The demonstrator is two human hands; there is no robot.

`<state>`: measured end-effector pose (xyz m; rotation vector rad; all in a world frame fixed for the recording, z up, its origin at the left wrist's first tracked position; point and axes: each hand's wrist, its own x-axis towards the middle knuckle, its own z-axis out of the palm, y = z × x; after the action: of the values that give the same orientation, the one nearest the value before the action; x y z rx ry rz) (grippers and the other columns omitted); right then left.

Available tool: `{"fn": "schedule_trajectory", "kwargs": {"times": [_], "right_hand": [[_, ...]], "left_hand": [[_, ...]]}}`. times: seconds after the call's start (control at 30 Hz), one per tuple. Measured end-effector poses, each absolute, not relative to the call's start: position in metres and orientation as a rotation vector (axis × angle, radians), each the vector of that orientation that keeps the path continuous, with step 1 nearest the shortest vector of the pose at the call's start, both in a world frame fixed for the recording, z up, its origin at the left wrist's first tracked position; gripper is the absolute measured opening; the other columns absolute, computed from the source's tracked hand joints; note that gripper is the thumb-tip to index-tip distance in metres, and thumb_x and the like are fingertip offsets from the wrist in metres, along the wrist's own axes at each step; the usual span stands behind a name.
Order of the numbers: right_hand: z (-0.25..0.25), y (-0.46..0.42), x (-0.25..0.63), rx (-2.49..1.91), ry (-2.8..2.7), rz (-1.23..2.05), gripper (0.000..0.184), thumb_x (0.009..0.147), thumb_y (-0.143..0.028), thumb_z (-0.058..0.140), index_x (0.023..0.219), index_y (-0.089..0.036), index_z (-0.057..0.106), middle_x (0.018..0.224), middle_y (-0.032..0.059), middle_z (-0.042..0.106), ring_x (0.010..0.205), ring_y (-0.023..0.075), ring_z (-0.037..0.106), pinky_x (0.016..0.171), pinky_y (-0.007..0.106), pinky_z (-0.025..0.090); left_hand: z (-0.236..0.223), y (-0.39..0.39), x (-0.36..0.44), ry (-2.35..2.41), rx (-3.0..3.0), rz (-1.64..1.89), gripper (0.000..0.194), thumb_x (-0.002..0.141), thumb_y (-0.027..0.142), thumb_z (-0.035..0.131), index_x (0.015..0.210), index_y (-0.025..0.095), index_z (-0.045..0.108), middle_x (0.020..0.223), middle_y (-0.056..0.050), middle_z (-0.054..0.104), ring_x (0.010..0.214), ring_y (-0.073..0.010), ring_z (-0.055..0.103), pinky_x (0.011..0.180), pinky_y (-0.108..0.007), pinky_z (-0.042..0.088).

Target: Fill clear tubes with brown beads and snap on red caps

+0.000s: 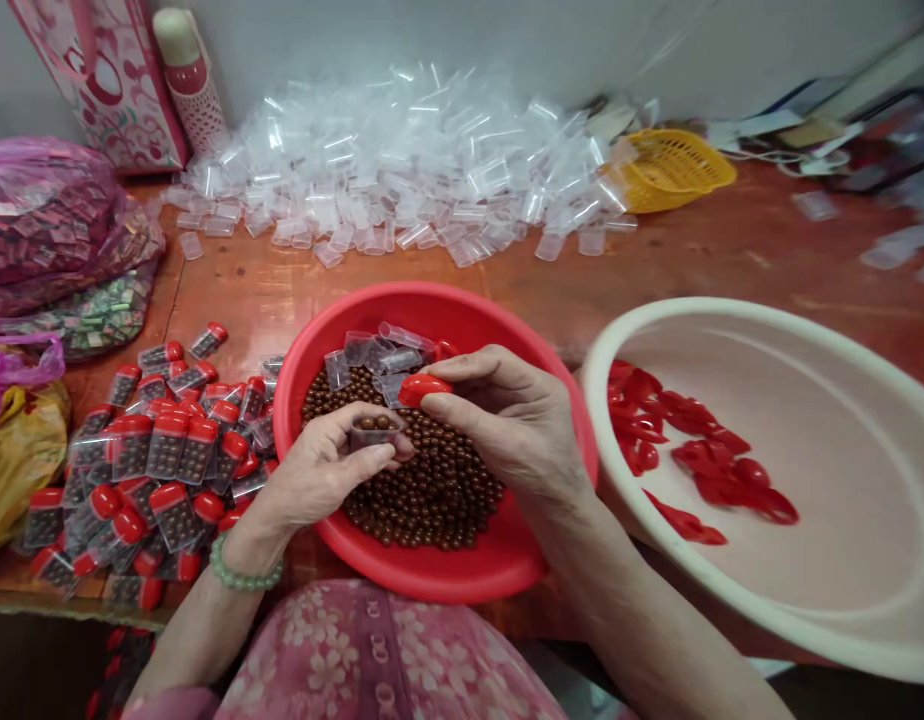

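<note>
My left hand (pixel 319 475) grips a small clear plastic tube (pixel 373 432) holding a few brown beads. My right hand (pixel 511 420) pinches a glossy red cap (pixel 423 390) between thumb and forefinger, close to the tube's open end. Both hands are over a red plastic basin (pixel 424 310) filled with loose brown beads (pixel 424 490). Several empty clear tubes (pixel 379 360) lie at the basin's far side. The left wrist wears a green beaded bracelet (pixel 246 566).
Capped, bead-filled tubes (pixel 169 450) are heaped on the orange table (pixel 702 235) at left. A cream basin (pixel 807 340) with red caps (pixel 694 445) stands at right. Many clear tubes (pixel 394 190) are piled behind, beside a yellow basket (pixel 676 170) and filled plastic bags (pixel 49 225).
</note>
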<state>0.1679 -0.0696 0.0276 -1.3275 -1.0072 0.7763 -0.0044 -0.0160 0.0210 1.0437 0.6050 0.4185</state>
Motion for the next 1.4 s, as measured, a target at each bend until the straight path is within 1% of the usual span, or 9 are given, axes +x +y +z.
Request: {"fn": "schedule_trajectory", "kwargs": {"times": [0.13, 0.27, 0.4, 0.57, 0.77, 0.87, 1.07, 1.27, 1.4], "right_hand": [[0.03, -0.073, 0.164, -1.344, -1.07, 0.759, 0.018, 0.074, -0.035, 0.077, 0.083, -0.024, 0.067, 0.08, -0.0007, 0.072, 0.073, 0.0151, 0.068, 0.07, 0.03, 0.058], [0.031, -0.076, 0.162, -1.343, -1.164, 0.728, 0.013, 0.077, -0.031, 0.075, 0.084, -0.024, 0.067, 0.082, -0.0001, 0.072, 0.076, 0.0156, 0.068, 0.073, 0.03, 0.057], [0.032, -0.076, 0.16, -1.353, -1.314, 0.699, 0.009, 0.079, -0.028, 0.073, 0.084, -0.023, 0.067, 0.081, 0.0012, 0.073, 0.075, 0.0164, 0.068, 0.073, 0.032, 0.057], [0.036, -0.078, 0.163, -1.367, -1.53, 0.601, 0.004, 0.082, -0.021, 0.069, 0.085, -0.023, 0.068, 0.081, 0.0007, 0.072, 0.072, 0.015, 0.067, 0.07, 0.028, 0.055], [0.048, -0.09, 0.182, -1.482, -1.758, 0.471, 0.005, 0.083, -0.023, 0.067, 0.088, -0.022, 0.068, 0.081, 0.0018, 0.072, 0.072, 0.0152, 0.067, 0.069, 0.027, 0.055], [0.047, -0.09, 0.182, -1.499, -1.675, 0.456, 0.008, 0.08, -0.021, 0.07, 0.088, -0.021, 0.068, 0.081, 0.0013, 0.073, 0.072, 0.0148, 0.068, 0.069, 0.026, 0.056], [0.034, -0.078, 0.153, -1.416, -1.219, 0.663, 0.009, 0.077, -0.02, 0.073, 0.084, -0.022, 0.067, 0.08, -0.0009, 0.072, 0.07, 0.0141, 0.069, 0.066, 0.026, 0.057], [0.029, -0.072, 0.141, -1.386, -1.389, 0.579, 0.009, 0.077, -0.016, 0.072, 0.082, -0.022, 0.068, 0.076, -0.0016, 0.072, 0.069, 0.0128, 0.067, 0.067, 0.026, 0.055], [0.027, -0.071, 0.14, -1.427, -1.295, 0.607, 0.007, 0.077, -0.019, 0.073, 0.08, -0.022, 0.067, 0.072, -0.0025, 0.071, 0.065, 0.0125, 0.066, 0.061, 0.024, 0.054]], "left_hand": [[0.018, -0.02, -0.004, 0.608, 1.017, 0.422, 0.037, 0.076, 0.039, 0.073, 0.101, 0.015, 0.06, 0.089, -0.004, 0.068, 0.082, -0.0131, 0.063, 0.081, -0.027, 0.05], [0.015, -0.024, -0.003, 0.611, 1.013, 0.422, 0.037, 0.077, 0.039, 0.073, 0.102, 0.015, 0.059, 0.088, -0.002, 0.064, 0.079, -0.0111, 0.059, 0.079, -0.025, 0.049], [0.014, -0.024, -0.003, 0.581, 1.048, 0.438, 0.027, 0.08, 0.03, 0.069, 0.101, 0.016, 0.059, 0.092, -0.001, 0.061, 0.083, -0.0104, 0.056, 0.081, -0.023, 0.046], [0.01, -0.024, -0.006, 0.571, 1.101, 0.434, 0.018, 0.083, 0.025, 0.063, 0.096, 0.015, 0.057, 0.084, 0.001, 0.056, 0.076, -0.0092, 0.052, 0.076, -0.022, 0.043], [0.009, -0.022, -0.007, 0.627, 1.109, 0.44, 0.023, 0.081, 0.026, 0.065, 0.099, 0.015, 0.057, 0.084, -0.001, 0.061, 0.078, -0.0109, 0.056, 0.078, -0.025, 0.044], [0.01, -0.02, -0.005, 0.63, 1.068, 0.455, 0.026, 0.078, 0.028, 0.07, 0.097, 0.015, 0.059, 0.084, -0.001, 0.063, 0.078, -0.0117, 0.058, 0.079, -0.026, 0.045], [0.008, -0.021, -0.002, 0.558, 0.909, 0.468, 0.036, 0.07, 0.034, 0.079, 0.098, 0.015, 0.067, 0.087, -0.002, 0.067, 0.08, -0.0125, 0.059, 0.081, -0.026, 0.046], [0.01, -0.024, 0.001, 0.53, 0.884, 0.509, 0.038, 0.068, 0.036, 0.081, 0.097, 0.014, 0.069, 0.088, -0.002, 0.067, 0.079, -0.012, 0.057, 0.081, -0.025, 0.046], [0.01, -0.024, 0.001, 0.543, 0.903, 0.498, 0.034, 0.069, 0.036, 0.08, 0.089, 0.012, 0.067, 0.078, 0.0, 0.062, 0.072, -0.0111, 0.054, 0.073, -0.024, 0.046]]}}
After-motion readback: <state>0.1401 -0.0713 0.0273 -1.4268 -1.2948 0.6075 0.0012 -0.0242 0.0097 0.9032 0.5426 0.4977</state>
